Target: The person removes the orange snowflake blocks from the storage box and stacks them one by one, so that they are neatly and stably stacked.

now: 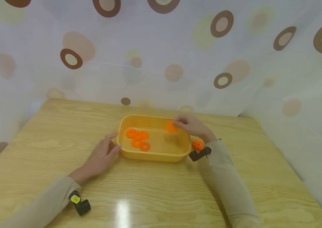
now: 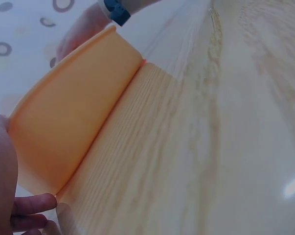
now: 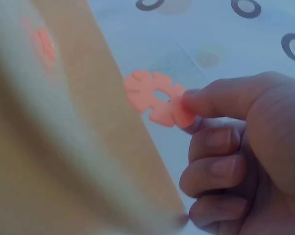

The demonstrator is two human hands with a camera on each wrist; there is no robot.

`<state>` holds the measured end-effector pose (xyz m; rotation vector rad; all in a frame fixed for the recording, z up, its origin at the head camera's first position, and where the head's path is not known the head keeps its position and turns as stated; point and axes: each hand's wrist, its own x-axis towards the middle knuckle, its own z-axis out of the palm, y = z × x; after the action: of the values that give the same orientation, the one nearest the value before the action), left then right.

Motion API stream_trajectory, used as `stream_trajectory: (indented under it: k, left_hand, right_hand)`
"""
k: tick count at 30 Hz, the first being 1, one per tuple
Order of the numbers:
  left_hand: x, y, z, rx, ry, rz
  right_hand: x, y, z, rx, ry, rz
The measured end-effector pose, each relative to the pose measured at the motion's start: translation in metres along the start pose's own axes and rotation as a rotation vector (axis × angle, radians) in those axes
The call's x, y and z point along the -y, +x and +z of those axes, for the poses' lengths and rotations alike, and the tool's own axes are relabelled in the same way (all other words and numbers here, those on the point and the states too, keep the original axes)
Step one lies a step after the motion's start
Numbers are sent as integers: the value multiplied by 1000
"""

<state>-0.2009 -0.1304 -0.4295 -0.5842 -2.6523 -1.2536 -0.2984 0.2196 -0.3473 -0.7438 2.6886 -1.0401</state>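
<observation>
A yellow plastic tub (image 1: 155, 155) stands on the wooden table. At its left end my left hand (image 1: 101, 155) rests against the wall, thumb and forefinger spread and touching the rim near the front corner. My right hand (image 1: 192, 126) pinches an orange notched disc (image 3: 159, 98), flower-shaped with a hole through its centre, between thumb and forefinger. In the head view this disc overlaps the right part of the tub. Several similar orange discs (image 1: 145, 146) lie bunched in the tub's left half. The left wrist view shows the tub's outer side (image 2: 79, 103) up close.
A small orange cluster of joined discs (image 1: 197, 145) sits on the table just right of the tub, beside the right wrist's black camera strap (image 1: 200, 154). Patterned cloth (image 1: 155, 63) hangs behind and along the sides of the table (image 1: 149, 190).
</observation>
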Motion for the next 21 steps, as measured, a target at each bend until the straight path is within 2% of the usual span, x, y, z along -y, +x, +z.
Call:
stream_trajectory:
  k: [6, 10, 21]
  left_hand:
    - [2, -2, -2, -6, 4, 6]
    - [2, -3, -3, -8, 12, 1]
    - [-5, -3, -1, 9, -2, 6]
  right_hand:
    - [-15, -12, 0, -38, 147, 15]
    - [-19, -16, -1, -43, 222, -6]
    - [-31, -32, -16, -67, 196, 86]
